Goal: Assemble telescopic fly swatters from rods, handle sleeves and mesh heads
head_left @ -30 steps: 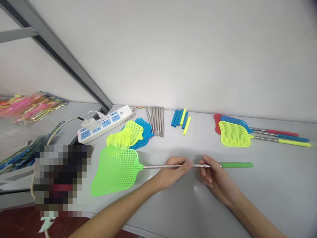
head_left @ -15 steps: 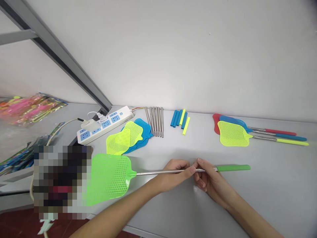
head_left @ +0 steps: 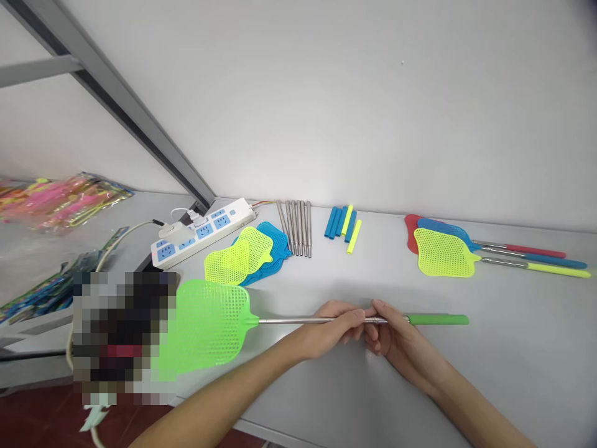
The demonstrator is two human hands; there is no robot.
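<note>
A green fly swatter lies level across the view, its mesh head to the left and its green grip to the right. My left hand is closed around the middle of its metal rod, thumb on top. Close beside it, my right hand pinches the same rod just short of the green grip. The fingertips of both hands almost meet. Behind them lie yellow and blue swatter heads, several metal rods and several blue and yellow grip tubes.
Three whole swatters, red, blue and yellow, lie at the right on the grey table. A white power strip with plugs sits at the left, near a metal frame post. Bagged pink items are at far left.
The swatter's mesh head has risen slightly and its grip end has dipped a little. Both hands keep their hold on the rod. The whole view has shifted slightly.
</note>
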